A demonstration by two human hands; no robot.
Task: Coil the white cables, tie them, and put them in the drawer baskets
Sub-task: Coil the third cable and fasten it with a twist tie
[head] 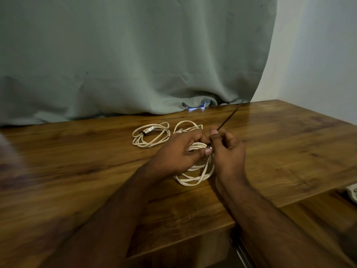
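A coiled white cable (195, 176) hangs between my hands above the wooden table (96, 161), its lower loops resting near the tabletop. My left hand (179, 151) grips the bunched top of the coil. My right hand (228, 149) pinches a thin black tie (229, 118) at the bundle, and the tie's free end stretches up and away to the right. Behind my hands lie a second white coil (150, 135), bound with a dark tie, and a third white coil (188, 125), partly hidden by my left hand.
A grey-green curtain (135, 55) hangs along the table's far edge. A white basket corner (352, 192) shows at the right edge, in an opened drawer below the tabletop. A pale wall stands at the right.
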